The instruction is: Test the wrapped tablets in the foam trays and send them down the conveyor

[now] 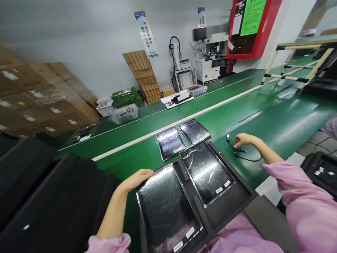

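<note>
My left hand (139, 178) is closed at the far left corner of a black foam tray (217, 223), its fingertips by the edge of a film-covered tablet screen (168, 207). What the thumb does is hidden. A second tablet screen (207, 172) lies in the tray's right part, slightly askew over the divider. Over the green bench to the right, my right hand (244, 139) has its fingers curled together at a thin black cable (250, 160) with a metal USB plug (228, 137). Two more screens, the left one (171, 142) lit and the right one (195, 131), lie beyond the tray.
Black foam trays (52, 189) are stacked at my left. Across the green bench (284, 109) runs a pale strip. A green crate (127, 97), clear plastic trays (126, 113) and cardboard boxes (44, 102) stand beyond. A pipe-frame rack (302, 75) rises at the right.
</note>
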### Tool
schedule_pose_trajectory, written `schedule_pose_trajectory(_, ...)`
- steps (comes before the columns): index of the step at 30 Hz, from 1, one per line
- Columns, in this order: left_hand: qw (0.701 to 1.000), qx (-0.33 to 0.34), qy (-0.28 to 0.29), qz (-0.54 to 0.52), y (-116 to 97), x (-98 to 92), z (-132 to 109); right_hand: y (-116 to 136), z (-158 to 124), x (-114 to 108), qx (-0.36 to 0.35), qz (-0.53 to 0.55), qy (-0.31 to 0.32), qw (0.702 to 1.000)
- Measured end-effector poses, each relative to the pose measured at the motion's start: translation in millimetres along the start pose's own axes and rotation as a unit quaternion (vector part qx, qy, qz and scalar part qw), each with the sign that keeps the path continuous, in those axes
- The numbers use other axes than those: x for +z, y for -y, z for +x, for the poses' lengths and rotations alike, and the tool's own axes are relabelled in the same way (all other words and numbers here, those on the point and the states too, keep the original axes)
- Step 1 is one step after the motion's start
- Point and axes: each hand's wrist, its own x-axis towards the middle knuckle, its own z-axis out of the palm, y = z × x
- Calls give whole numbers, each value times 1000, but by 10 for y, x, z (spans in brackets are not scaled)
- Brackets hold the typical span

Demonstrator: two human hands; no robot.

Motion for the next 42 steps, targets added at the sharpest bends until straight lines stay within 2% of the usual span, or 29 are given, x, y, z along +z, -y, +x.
schedule_pose_trajectory(3,999,0,-42,35,6,-142,54,-350,-269,150,34,-11,35,999)
schedule_pose_trajectory(7,990,-8,-114,87,-45,-226,218,-369,-448,465,28,-30,4,999)
schedule_pose_trajectory(10,978,-17,-165,128,-93,-168,336,-298,-454,622,0,-40,-27,999)
schedule_pose_trajectory(13,962,-30,-223,151,-140,-67,366,-280,-414,670,-42,-35,-21,998)
schedule_pose_trajectory(16,945,-25,-283,163,-238,27,246,-309,-365,643,-54,-28,-37,997)
schedule_pose_trajectory(18,941,3,-296,167,-368,123,63,-339,-334,610,-30,-22,-68,997)
schedule_pose_trajectory(20,946,59,-274,161,-550,304,-199,-366,-310,585,4,-11,-94,995)
schedule_pose_trajectory(22,953,146,-224,145,-746,601,-501,-383,-301,579,27,8,-98,995)
schedule_pose_trajectory(25,955,195,-144,172,-950,1214,-884,-372,-309,592,39,54,-66,996)
schedule_pose_trajectory(27,948,221,-99,208,-980,1639,-1004,-331,-310,583,46,90,-42,994)
schedule_pose_trajectory(28,942,234,-93,223,-970,1829,-1015,-298,-303,562,49,110,-32,992)
schedule_pose_trajectory(31,922,251,-161,247,-917,2252,-895,-144,-233,396,39,185,-2,982)
schedule_pose_trajectory(33,904,249,-219,270,-918,2404,-758,21,-136,201,13,239,20,971)
schedule_pose_trajectory(35,883,253,-259,300,-959,2478,-630,262,6,-18,-24,280,39,959)
schedule_pose_trajectory(38,858,268,-297,322,-1047,2522,-491,800,289,-232,-87,313,68,943)
schedule_pose_trajectory(40,850,274,-317,319,-1087,2546,-433,1243,503,-222,-125,320,92,935)
schedule_pose_trajectory(42,848,271,-337,306,-1101,2579,-400,1671,712,-100,-153,313,112,931)
